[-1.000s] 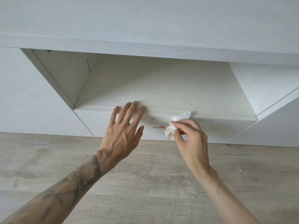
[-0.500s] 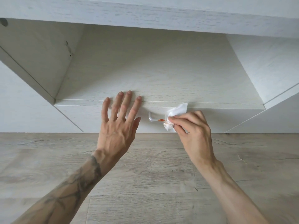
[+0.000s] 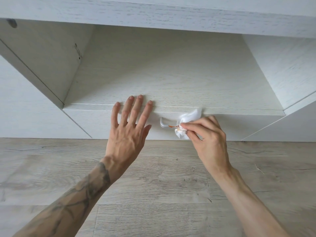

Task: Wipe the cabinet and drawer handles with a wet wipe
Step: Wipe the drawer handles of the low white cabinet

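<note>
Little has moved: your right hand (image 3: 210,139) still pinches the crumpled white wet wipe (image 3: 187,121) on the white bar-shaped drawer handle (image 3: 163,124) at frame centre, orange smear (image 3: 171,126) unwiped, your left hand (image 3: 128,132) spread flat beside it

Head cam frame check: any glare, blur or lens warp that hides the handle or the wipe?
Head view: soft, even light, no glare on the white cabinet, faint shade inside its niche. Head view: left hand, right hand, wet wipe and handle all sharp, the orange smear on the handle readable. Head view: wide-angle warp splays the side panels outward near the frame edges.
</note>
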